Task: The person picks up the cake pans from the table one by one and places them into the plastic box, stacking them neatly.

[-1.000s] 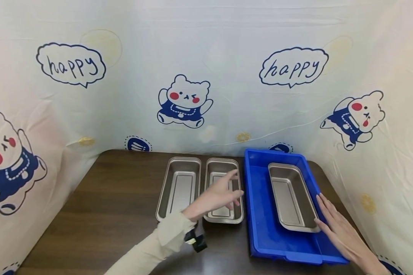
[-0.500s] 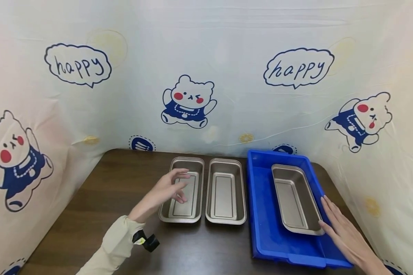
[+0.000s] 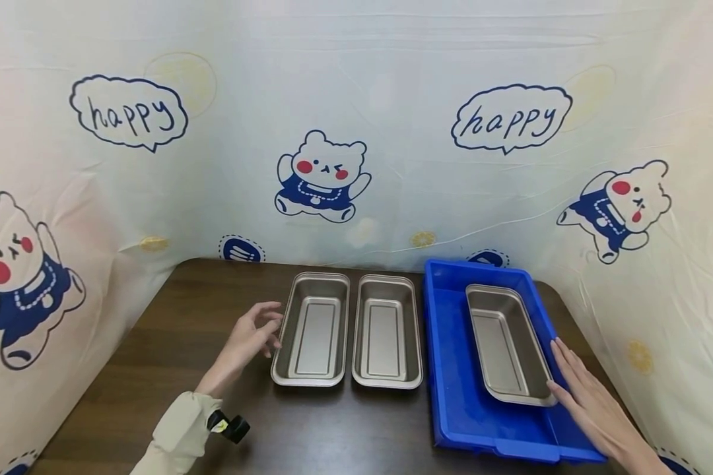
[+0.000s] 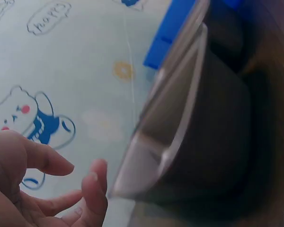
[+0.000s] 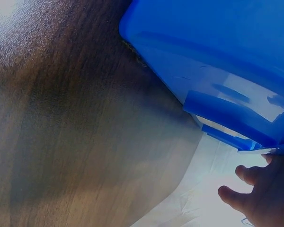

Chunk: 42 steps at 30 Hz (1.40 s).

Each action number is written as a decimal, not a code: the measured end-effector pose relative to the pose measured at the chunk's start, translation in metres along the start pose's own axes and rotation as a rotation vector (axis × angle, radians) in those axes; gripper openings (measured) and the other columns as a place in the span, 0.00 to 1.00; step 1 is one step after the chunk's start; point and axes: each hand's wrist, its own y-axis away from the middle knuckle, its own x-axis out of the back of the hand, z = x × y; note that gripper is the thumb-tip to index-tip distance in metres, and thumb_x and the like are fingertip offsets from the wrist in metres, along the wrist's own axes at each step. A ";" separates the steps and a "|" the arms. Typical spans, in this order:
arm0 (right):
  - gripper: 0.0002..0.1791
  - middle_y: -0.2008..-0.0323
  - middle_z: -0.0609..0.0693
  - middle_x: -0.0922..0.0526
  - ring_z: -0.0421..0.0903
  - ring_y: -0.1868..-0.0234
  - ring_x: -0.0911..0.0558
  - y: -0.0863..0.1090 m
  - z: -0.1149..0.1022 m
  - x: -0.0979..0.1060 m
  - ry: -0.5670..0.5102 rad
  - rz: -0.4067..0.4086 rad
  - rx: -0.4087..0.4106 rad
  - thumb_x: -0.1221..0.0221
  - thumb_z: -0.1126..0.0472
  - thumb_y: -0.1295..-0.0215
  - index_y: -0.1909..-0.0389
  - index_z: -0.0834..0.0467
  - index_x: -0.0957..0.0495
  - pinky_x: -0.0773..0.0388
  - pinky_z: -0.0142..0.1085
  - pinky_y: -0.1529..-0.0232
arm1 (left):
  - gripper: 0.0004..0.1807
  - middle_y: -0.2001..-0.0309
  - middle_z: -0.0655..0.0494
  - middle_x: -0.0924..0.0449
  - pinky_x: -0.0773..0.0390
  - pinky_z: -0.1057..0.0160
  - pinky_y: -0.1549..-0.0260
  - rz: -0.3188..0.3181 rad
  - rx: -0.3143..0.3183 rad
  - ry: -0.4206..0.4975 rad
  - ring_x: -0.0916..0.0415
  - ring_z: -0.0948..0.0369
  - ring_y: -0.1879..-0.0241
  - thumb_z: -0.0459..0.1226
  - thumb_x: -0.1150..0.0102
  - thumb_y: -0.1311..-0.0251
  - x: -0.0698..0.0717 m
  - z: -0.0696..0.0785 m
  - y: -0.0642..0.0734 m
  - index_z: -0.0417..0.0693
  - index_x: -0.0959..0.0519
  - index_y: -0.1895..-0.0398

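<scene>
Two metal loaf pans stand side by side on the table; the left loaf pan and the middle loaf pan have nothing inside. A third loaf pan lies inside a blue plastic tray on the right. My left hand hovers at the left pan's outer rim, fingers loosely bent and holding nothing. In the left wrist view, a small gap shows between its fingertips and the pan. My right hand rests with straight fingers along the tray's right rim, thumb near the third pan's rim.
The dark wooden table extends left of the pans and in front of them. A pale printed curtain encloses the back and both sides. A black wrist camera is strapped at my left cuff.
My left hand has moved left, from above the middle pan, across the left pan, to its outer side. The right hand and all three pans stay put.
</scene>
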 end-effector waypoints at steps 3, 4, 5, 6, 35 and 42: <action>0.41 0.14 0.61 0.62 0.66 0.16 0.64 0.000 0.000 0.000 0.000 -0.003 -0.003 0.55 0.51 0.14 0.13 0.53 0.65 0.82 0.58 0.21 | 0.25 0.43 0.31 0.24 0.22 0.66 0.81 0.007 0.022 -0.014 0.22 0.58 0.75 0.28 0.49 0.25 0.003 -0.010 -0.001 0.30 0.34 0.28; 0.41 0.14 0.61 0.62 0.66 0.16 0.64 0.000 0.000 0.000 0.000 -0.002 -0.004 0.54 0.51 0.15 0.13 0.53 0.65 0.81 0.59 0.21 | 0.25 0.44 0.31 0.24 0.22 0.66 0.81 0.001 0.027 -0.013 0.22 0.59 0.75 0.29 0.49 0.25 0.004 -0.013 -0.002 0.29 0.34 0.27; 0.41 0.14 0.61 0.62 0.66 0.16 0.64 0.000 0.001 0.000 0.000 -0.004 -0.005 0.55 0.51 0.14 0.13 0.53 0.65 0.82 0.58 0.21 | 0.25 0.45 0.32 0.24 0.22 0.66 0.81 -0.005 0.034 -0.008 0.22 0.59 0.75 0.29 0.48 0.25 0.005 -0.017 -0.003 0.29 0.34 0.27; 0.41 0.14 0.61 0.62 0.66 0.16 0.64 0.001 0.000 0.000 0.000 -0.004 -0.005 0.54 0.51 0.14 0.13 0.53 0.65 0.82 0.58 0.21 | 0.26 0.45 0.32 0.24 0.21 0.66 0.80 -0.014 0.040 -0.004 0.22 0.59 0.75 0.29 0.48 0.25 0.006 -0.020 -0.004 0.29 0.34 0.27; 0.41 0.14 0.62 0.61 0.68 0.17 0.64 -0.005 -0.003 0.003 -0.031 -0.017 -0.012 0.53 0.50 0.15 0.13 0.52 0.64 0.73 0.70 0.23 | 0.43 0.66 0.37 0.14 0.21 0.65 0.85 -0.290 0.021 0.093 0.24 0.61 0.82 0.29 0.45 0.30 0.012 -0.057 -0.030 0.32 0.51 0.16; 0.41 0.14 0.61 0.61 0.67 0.16 0.64 -0.005 -0.002 0.002 -0.031 -0.014 -0.013 0.53 0.50 0.15 0.13 0.52 0.64 0.74 0.69 0.22 | 0.43 0.26 0.23 0.38 0.23 0.65 0.87 -0.295 0.007 0.157 0.25 0.61 0.83 0.27 0.46 0.32 0.009 -0.060 -0.031 0.32 0.52 0.16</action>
